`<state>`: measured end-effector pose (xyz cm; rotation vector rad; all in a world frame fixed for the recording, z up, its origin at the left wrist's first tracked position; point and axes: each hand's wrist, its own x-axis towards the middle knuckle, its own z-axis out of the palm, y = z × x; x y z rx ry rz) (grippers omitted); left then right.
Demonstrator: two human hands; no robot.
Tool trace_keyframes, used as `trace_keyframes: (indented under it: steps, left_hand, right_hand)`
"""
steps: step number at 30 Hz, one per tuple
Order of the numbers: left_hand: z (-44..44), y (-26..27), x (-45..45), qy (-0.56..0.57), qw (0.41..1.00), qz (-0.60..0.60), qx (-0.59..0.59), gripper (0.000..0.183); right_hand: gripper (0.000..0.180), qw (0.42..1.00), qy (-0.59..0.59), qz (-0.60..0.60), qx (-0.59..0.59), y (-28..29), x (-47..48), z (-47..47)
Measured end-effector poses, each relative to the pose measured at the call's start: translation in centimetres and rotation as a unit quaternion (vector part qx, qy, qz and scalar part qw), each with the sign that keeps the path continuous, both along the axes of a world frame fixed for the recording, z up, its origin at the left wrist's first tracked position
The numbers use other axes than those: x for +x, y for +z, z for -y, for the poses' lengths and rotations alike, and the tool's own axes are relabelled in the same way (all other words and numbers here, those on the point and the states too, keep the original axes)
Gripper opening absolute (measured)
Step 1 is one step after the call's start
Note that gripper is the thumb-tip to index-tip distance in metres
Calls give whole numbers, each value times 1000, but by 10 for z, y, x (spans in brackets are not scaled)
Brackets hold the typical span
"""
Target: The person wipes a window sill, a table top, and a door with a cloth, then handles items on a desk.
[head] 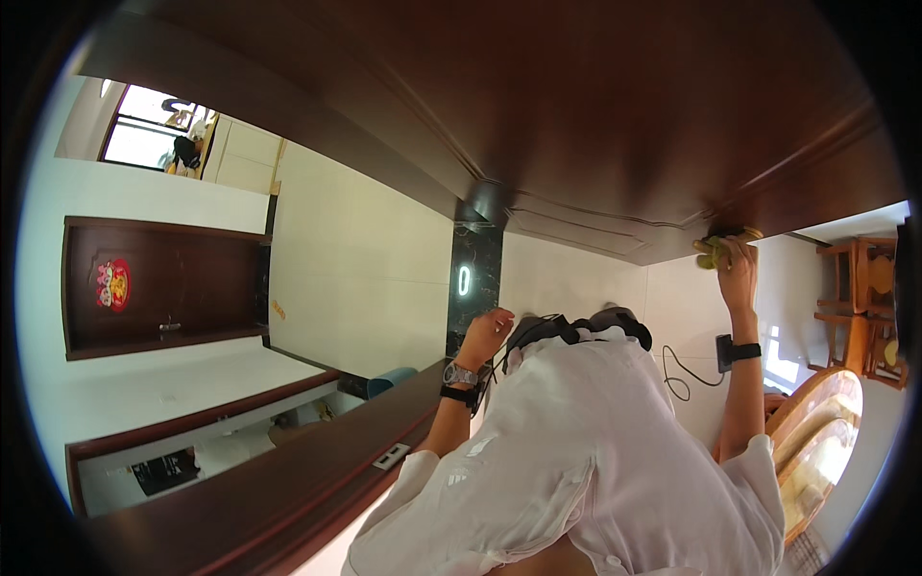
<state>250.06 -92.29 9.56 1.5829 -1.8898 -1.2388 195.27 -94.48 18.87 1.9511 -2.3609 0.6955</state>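
Note:
My right hand [737, 270] is shut on a yellow-green cloth [712, 255], pressed at the edge of the dark brown wooden door [591, 129]. Under the fingers a dark and brass-coloured door handle [749, 234] shows in part; the rest is hidden. My left hand [488, 335] hangs near my waist, loosely curled, with nothing visible in it. It is apart from the door. A metal wristwatch [459, 374] and a black strap sit on the left wrist, and the right wrist bears a black strap with a small device [724, 353].
The brown door frame [382, 425] with a strike plate [391, 456] runs close by my left arm. A dark stone threshold [475, 259] crosses the pale tiled floor [360, 237]. To the right stand wooden chairs [861, 288] and a round-topped wooden table [821, 439]. A cable [677, 381] hangs near my right arm.

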Motion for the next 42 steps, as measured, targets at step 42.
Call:
trace_keyframes:
  steps: [42]
  left_hand:
    - [264, -34, 278, -149, 983, 94, -54, 18]
  right_hand:
    - [43, 907, -391, -37, 149, -48, -17, 14]
